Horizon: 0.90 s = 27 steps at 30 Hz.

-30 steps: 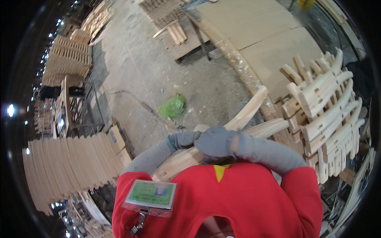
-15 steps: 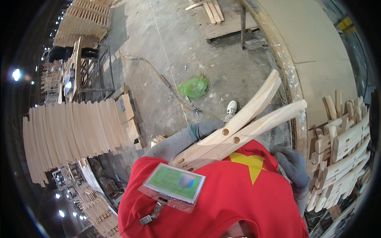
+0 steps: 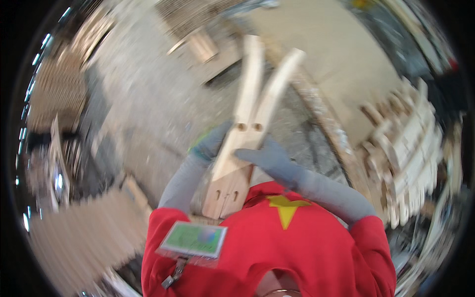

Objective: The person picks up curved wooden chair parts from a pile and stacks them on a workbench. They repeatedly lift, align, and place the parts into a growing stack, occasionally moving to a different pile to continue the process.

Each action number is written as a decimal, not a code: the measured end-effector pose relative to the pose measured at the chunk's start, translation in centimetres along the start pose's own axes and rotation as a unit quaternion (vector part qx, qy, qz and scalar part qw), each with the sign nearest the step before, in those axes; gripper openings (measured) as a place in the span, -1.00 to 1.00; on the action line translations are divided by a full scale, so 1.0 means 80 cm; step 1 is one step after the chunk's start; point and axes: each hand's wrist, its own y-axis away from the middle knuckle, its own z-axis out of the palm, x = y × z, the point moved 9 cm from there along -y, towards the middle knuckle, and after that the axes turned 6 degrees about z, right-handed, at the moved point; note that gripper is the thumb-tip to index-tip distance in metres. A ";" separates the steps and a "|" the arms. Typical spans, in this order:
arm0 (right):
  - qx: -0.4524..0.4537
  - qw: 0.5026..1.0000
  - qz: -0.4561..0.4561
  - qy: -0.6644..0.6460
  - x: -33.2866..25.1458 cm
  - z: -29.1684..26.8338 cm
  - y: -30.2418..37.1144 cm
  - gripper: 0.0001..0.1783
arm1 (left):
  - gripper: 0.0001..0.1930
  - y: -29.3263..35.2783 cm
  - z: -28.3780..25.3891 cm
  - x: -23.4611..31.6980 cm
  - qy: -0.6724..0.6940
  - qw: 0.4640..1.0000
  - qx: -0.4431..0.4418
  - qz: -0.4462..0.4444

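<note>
Two curved, pale wooden chair-leg-like pieces lie side by side in front of my chest. The left piece [image 3: 232,143] and the right piece [image 3: 260,111] touch along their lower halves, and their far ends spread apart in a V. Each has a round hole near the middle and a slot near its lower end. My left hand [image 3: 215,141], in a grey glove, grips the left edge, its fingers partly hidden by the wood. From the right, my gloved right hand [image 3: 272,159] closes on the pair, thumb lying across the top face.
A workbench [image 3: 316,64] with a worn edge runs along the right. On it a stack of shaped wooden parts [image 3: 403,153] rises. To the lower left stands a row of wooden slats [image 3: 84,237]. Ahead, more wood pieces [image 3: 202,45] rest on a low platform [image 3: 217,64].
My right hand has come from beside my body onto the wooden pieces. The pieces have swung from pointing right to pointing ahead. The view has turned and is blurred.
</note>
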 end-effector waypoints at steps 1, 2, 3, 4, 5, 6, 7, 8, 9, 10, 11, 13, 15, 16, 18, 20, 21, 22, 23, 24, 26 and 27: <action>0.012 0.993 -0.079 -0.086 -0.029 -0.009 0.001 -0.20 | -0.46 -0.015 0.015 0.021 -0.014 1.000 -0.009 0.015; 0.104 0.994 -0.032 0.033 -0.069 -0.021 0.024 -0.11 | -0.52 -0.021 0.006 0.046 0.004 0.996 0.006 0.084; 0.099 0.988 -0.122 0.001 -0.104 -0.028 0.034 -0.03 | -0.53 -0.033 0.022 0.076 -0.036 0.991 -0.040 0.120; 0.219 0.953 -0.183 0.102 -0.127 -0.052 0.037 0.05 | -0.49 -0.040 0.068 0.104 -0.243 0.935 -0.118 0.232; 0.273 0.908 -0.279 0.151 -0.159 -0.066 0.051 0.08 | -0.45 -0.037 0.112 0.129 -0.412 0.823 -0.144 0.364; 0.364 0.858 -0.329 0.152 -0.183 -0.089 0.075 0.05 | -0.45 -0.037 0.143 0.145 -0.471 0.759 -0.144 0.425; 0.393 0.834 -0.309 0.231 -0.207 -0.101 0.104 0.03 | -0.44 -0.044 0.169 0.150 -0.464 0.746 -0.154 0.451; 0.406 0.811 -0.290 0.307 -0.238 -0.101 0.136 0.00 | -0.43 -0.057 0.186 0.152 -0.363 0.824 -0.158 0.406; 0.414 0.784 -0.265 0.381 -0.257 -0.105 0.161 -0.03 | -0.43 -0.076 0.206 0.145 -0.233 0.891 -0.157 0.358; 0.479 0.732 -0.244 0.418 -0.262 -0.130 0.183 -0.04 | -0.42 -0.106 0.238 0.125 -0.150 0.920 -0.169 0.319; 0.524 0.682 -0.229 0.455 -0.271 -0.140 0.200 -0.06 | -0.41 -0.120 0.268 0.106 -0.122 0.927 -0.181 0.304; 0.575 0.625 -0.199 0.489 -0.276 -0.177 0.235 -0.08 | -0.40 -0.153 0.329 0.065 -0.083 0.936 -0.212 0.270; 0.568 0.629 -0.190 0.495 -0.268 -0.214 0.279 -0.10 | -0.38 -0.174 0.376 0.013 -0.061 0.941 -0.229 0.242; 0.546 0.660 -0.202 0.475 -0.262 -0.225 0.311 -0.10 | -0.38 -0.180 0.393 -0.009 -0.050 0.943 -0.231 0.232; 0.512 0.727 -0.189 0.417 -0.248 -0.261 0.364 -0.10 | -0.36 -0.189 0.437 -0.061 -0.039 0.946 -0.247 0.206; 0.495 0.769 -0.171 0.366 -0.228 -0.299 0.414 -0.10 | -0.35 -0.200 0.470 -0.110 -0.033 0.949 -0.255 0.182; 0.504 0.765 -0.191 0.352 -0.219 -0.316 0.443 -0.10 | -0.34 -0.204 0.485 -0.129 -0.033 0.950 -0.258 0.173; 0.511 0.761 -0.212 0.339 -0.208 -0.333 0.472 -0.09 | -0.33 -0.206 0.497 -0.146 -0.029 0.951 -0.260 0.167; 0.551 0.752 -0.170 0.321 -0.193 -0.355 0.505 -0.06 | -0.33 -0.207 0.508 -0.159 -0.030 0.951 -0.263 0.163; 0.587 0.710 -0.219 0.320 -0.173 -0.378 0.543 -0.05 | -0.29 -0.206 0.522 -0.174 -0.029 0.947 -0.280 0.152; 0.622 0.718 -0.178 0.257 -0.123 -0.436 0.607 -0.11 | -0.23 -0.205 0.539 -0.191 -0.043 0.944 -0.279 0.172; 0.660 0.694 -0.124 0.261 -0.095 -0.466 0.630 -0.08 | -0.22 -0.209 0.543 -0.197 -0.034 0.944 -0.284 0.166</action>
